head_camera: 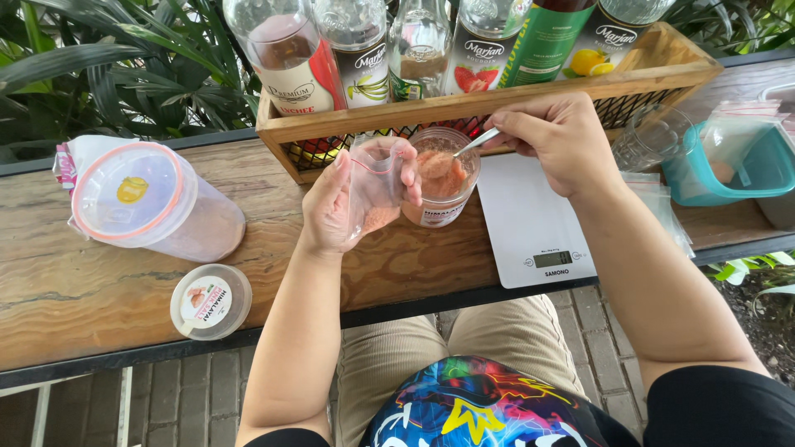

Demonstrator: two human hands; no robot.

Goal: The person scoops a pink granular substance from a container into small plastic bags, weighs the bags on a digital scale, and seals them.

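Left hand (348, 203) pinching small bag (374, 186) open, right hand (559, 141) gripping spoon (476, 142) in jar (443, 178) mid-frame; powder could spill past bag's narrow mouth.

Bare forearms, black short sleeves (716, 406), tan corduroy trousers (497, 335), and perhaps a multicoloured graffiti-print top (480, 406).

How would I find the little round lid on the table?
Start at the long wooden table and look left of the person's arms. Near its front edge, below the big tub lying on its side, sits the lid. It is small, flat, round, and lies alone.
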